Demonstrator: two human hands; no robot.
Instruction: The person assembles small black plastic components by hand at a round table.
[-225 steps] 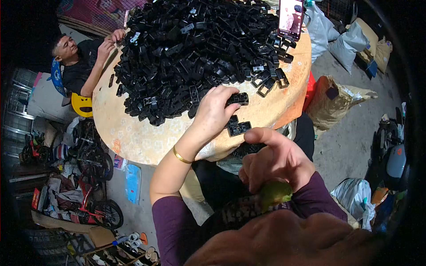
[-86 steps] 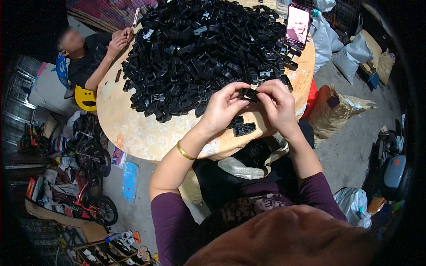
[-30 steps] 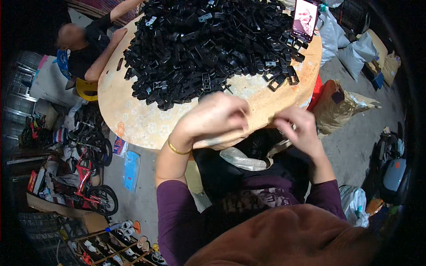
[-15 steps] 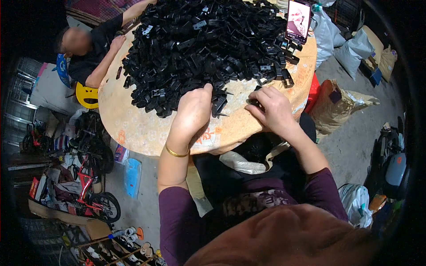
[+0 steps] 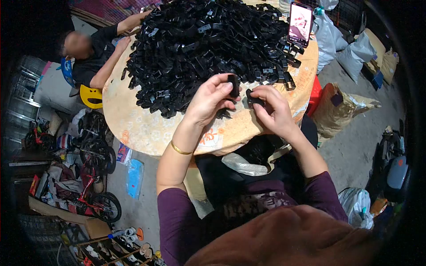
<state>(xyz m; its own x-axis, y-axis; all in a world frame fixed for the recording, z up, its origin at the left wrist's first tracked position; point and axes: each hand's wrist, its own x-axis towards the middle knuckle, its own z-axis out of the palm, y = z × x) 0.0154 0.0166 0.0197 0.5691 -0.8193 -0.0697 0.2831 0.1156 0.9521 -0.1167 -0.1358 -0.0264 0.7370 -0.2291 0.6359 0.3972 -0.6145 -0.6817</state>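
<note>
My left hand (image 5: 212, 98) is closed on a small black plastic part (image 5: 233, 85), held up between thumb and fingers above the table. To its right, my right hand (image 5: 276, 110) pinches another black piece (image 5: 254, 98) near the table's front edge. The two pieces are apart. Just beyond both hands rises a large heap of black plastic parts (image 5: 195, 48), spread over a round table (image 5: 128, 128) with a patterned orange-tan cover. A few dark pieces (image 5: 223, 113) lie beneath my left hand, partly hidden by it.
A phone (image 5: 300, 24) stands at the table's far right. Another person (image 5: 95, 55) sits at the far left, arms on the table edge. Filled sacks (image 5: 339, 108) stand on the floor at right. A red children's bicycle (image 5: 95, 199) and shoes on a rack (image 5: 120, 248) are at left.
My left hand has lifted from the heap's edge and turned, bringing up a black part. My right hand stays nearly in place. The other person's near hand has shifted slightly.
</note>
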